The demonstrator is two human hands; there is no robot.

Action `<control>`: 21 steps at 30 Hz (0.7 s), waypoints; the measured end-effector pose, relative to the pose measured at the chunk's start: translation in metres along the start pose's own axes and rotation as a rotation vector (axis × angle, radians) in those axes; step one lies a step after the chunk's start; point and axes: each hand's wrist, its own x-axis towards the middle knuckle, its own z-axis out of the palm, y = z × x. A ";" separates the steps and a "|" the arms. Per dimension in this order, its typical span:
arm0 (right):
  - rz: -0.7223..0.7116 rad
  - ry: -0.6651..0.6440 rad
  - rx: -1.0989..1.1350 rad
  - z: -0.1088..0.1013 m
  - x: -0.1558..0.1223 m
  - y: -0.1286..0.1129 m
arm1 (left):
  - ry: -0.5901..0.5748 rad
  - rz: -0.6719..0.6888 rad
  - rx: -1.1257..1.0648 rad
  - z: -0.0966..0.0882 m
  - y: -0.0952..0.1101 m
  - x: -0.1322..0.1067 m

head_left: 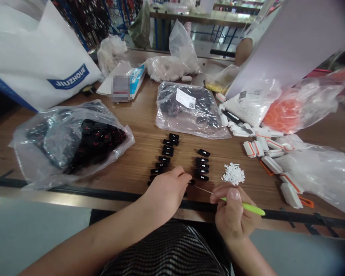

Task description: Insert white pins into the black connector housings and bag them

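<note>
The small black piece (191, 182) is at the fingertips of the left hand (171, 188), near the front edge of the wooden table (143, 119), between two columns of similar parts. The left thumb and fingers pinch it, covering much of it, so only its right end shows clearly. The right hand (235, 211) has its thumb and fingers closed around a green-handled tool (253, 209), whose thin shaft points left toward the piece; whether the tip touches it I cannot tell.

The left column of black parts (161, 165) runs away from the person in a loose, uneven line, its nearest members partly hidden by the left hand. The right column of black parts (202, 165) is shorter, with its farthest one set slightly apart. Right of that column, just beyond the right hand, lies a heap of tiny white bits (233, 174).

An open clear bag of black parts (100, 138) rests on the left, and a flat labelled bag (189, 109) lies beyond the columns. White cases with orange edges (257, 147) are scattered on the right, near a bag of orange pieces (284, 113). A white JIUZHOUE bag (66, 76) stands at the far left
</note>
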 end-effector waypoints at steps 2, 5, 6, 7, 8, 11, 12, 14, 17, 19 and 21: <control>-0.009 -0.033 -0.065 0.000 0.000 0.001 | 0.031 -0.002 -0.081 0.003 -0.001 -0.002; -0.050 -0.077 -0.153 0.001 -0.001 0.003 | 0.074 -0.009 -0.159 0.009 -0.004 -0.006; -0.056 -0.086 -0.170 0.001 -0.001 0.004 | 0.089 -0.010 -0.175 0.012 -0.005 -0.007; -0.054 -0.090 -0.178 0.001 -0.001 0.004 | 0.101 -0.011 -0.184 0.014 -0.006 -0.009; -0.046 -0.093 -0.179 0.001 -0.002 0.005 | 0.109 -0.010 -0.189 0.016 -0.006 -0.010; -0.027 -0.107 -0.169 0.000 -0.002 0.005 | 0.110 -0.005 -0.186 0.018 -0.007 -0.011; -0.028 -0.120 -0.172 0.000 -0.002 0.005 | 0.108 -0.004 -0.184 0.018 -0.007 -0.011; -0.045 -0.147 -0.184 0.001 0.000 0.005 | 0.109 -0.003 -0.178 0.017 -0.007 -0.011; -0.093 -0.171 -0.210 0.002 0.002 0.004 | 0.119 -0.004 -0.169 0.016 -0.006 -0.011; -0.120 -0.174 -0.229 0.002 0.003 0.003 | 0.119 -0.004 -0.168 0.017 -0.006 -0.011; -0.128 -0.174 -0.239 0.002 0.004 0.002 | 0.116 -0.005 -0.170 0.017 -0.006 -0.011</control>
